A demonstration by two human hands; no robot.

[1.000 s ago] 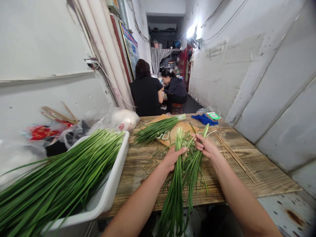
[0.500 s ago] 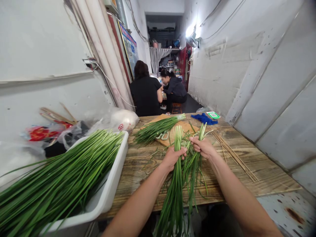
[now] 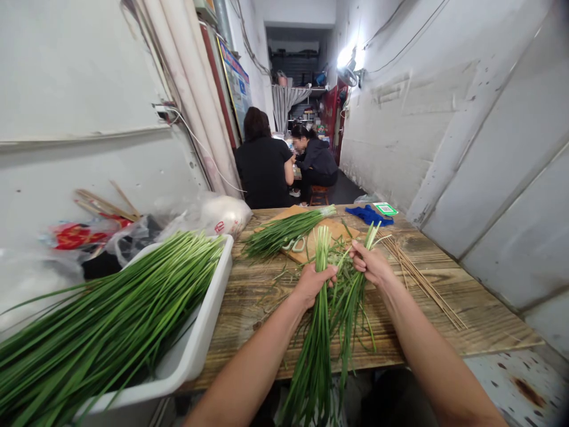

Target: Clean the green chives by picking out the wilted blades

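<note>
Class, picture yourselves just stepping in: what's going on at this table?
A person's left hand grips a bundle of long green stalks, pale ends up, leaves hanging past the near edge of the wooden table. The right hand holds a thinner bunch beside it. A larger heap fills the white tub at the left, and another bundle lies partly on a board beyond the hands.

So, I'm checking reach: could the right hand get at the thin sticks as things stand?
Probably yes: the thin sticks lie close beside the right hand, mostly uncovered, though that hand holds green stalks.
</note>
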